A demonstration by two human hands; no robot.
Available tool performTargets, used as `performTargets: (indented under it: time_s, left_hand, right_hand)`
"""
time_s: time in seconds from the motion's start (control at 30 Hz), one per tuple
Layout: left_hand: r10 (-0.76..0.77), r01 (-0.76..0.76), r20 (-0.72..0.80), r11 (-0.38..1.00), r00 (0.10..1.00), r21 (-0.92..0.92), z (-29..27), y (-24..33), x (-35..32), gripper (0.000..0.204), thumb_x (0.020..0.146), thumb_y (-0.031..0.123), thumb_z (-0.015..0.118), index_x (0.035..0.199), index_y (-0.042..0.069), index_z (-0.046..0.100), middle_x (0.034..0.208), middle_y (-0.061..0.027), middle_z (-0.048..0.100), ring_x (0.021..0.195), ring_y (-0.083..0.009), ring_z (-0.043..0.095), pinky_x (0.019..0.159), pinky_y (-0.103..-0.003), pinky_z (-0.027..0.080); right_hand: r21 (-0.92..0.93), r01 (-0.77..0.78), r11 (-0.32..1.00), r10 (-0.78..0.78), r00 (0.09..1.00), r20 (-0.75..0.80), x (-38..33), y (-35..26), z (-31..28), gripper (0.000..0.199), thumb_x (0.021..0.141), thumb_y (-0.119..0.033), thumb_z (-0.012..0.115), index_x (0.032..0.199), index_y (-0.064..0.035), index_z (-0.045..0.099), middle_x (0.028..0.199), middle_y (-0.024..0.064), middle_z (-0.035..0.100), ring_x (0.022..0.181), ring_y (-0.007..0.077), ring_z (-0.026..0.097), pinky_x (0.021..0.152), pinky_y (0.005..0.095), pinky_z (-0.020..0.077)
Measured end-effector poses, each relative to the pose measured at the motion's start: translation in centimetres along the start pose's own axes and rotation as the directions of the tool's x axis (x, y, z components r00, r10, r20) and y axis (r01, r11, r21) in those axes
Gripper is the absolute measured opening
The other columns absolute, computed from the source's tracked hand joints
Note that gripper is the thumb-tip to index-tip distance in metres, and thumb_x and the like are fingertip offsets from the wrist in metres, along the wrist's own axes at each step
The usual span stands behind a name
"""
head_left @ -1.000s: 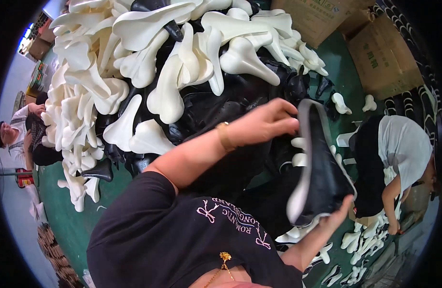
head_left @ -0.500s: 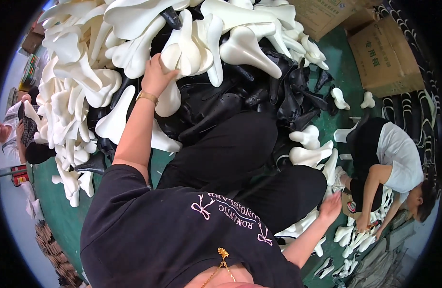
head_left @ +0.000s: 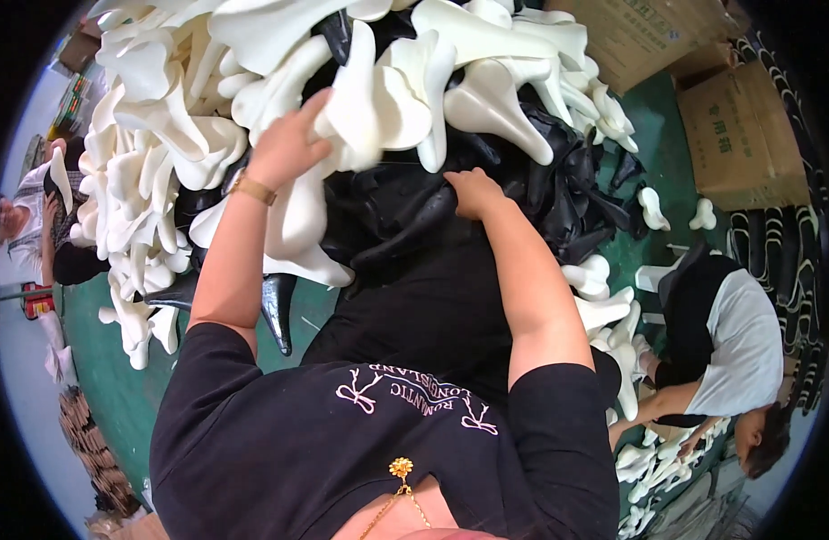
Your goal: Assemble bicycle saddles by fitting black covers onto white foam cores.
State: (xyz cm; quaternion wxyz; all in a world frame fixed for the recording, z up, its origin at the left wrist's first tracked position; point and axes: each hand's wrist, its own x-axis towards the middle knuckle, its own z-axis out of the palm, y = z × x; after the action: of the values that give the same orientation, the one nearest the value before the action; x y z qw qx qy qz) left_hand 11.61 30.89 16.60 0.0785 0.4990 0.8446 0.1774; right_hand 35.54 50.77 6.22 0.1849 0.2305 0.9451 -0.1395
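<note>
Two hands of mine are out in front, both reaching into the heap. Nearest to me is my black shirt point(head_left: 342, 450) with its pale lettering and a small gold pendant point(head_left: 399, 468) at the neck. My right hand point(head_left: 473, 192) is curled, fingers bent down onto a black saddle cover point(head_left: 405, 216), glossy and limp, creased like soft leather; whether I am gripping it or only pressing on it, I cannot tell. It lies at the near edge of the heap, just under the white pieces. My left hand point(head_left: 288, 144), with a gold bracelet point(head_left: 252, 189) on the wrist, has its fingers closed around a white saddle shell point(head_left: 365, 99), matte cream, smooth, broad at one end and narrowing to a long nose. That shell stands tilted up at the front of the pile, touching its neighbours on both sides.

Beyond my hands the pile of white shells point(head_left: 162, 117) spreads left and upward, with more black covers point(head_left: 576, 171) bunched to the right. Loose white shells lie scattered on the green floor point(head_left: 108, 378). Farther right, a person in a white top point(head_left: 738, 351) bends low over more shells. Cardboard boxes point(head_left: 738, 135) stand at the far right, and another person point(head_left: 27, 216) sits at the left edge.
</note>
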Motion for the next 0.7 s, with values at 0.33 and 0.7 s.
performTargets:
  time_s: [0.33, 0.7]
  left_hand:
    - [0.058, 0.444, 0.461, 0.187, 0.886, -0.876, 2.0, -2.9, 2.3, 0.06, 0.08, 0.022, 0.058, 0.137, 0.011, 0.042, 0.104, -0.0084, 0.057, 0.091, -0.0157, 0.057, 0.082, -0.029, 0.048]
    - [0.01, 0.305, 0.312, 0.183, 0.95, -0.935, 0.9, 0.1, -4.4, 0.049, 0.087, 0.028, 0.058, 0.132, 0.01, 0.048, 0.102, -0.0089, 0.06, 0.089, -0.0174, 0.06, 0.077, -0.027, 0.05]
  right_hand:
    - [0.599, 0.521, 0.608, -0.095, 0.797, -0.597, -9.3, 2.3, -6.2, 0.013, 0.074, -0.009, 0.073, 0.084, -0.0032, 0.067, 0.102, 0.0088, 0.065, 0.101, 0.0229, 0.06, 0.089, 0.0331, 0.0472]
    - [0.525, 0.425, -0.737, 0.298, 0.902, -0.312, -11.6, 0.4, -7.7, 0.043, 0.095, -0.032, 0.051, 0.129, -0.0049, 0.051, 0.126, 0.0111, 0.058, 0.112, 0.0268, 0.059, 0.093, 0.0452, 0.0502]
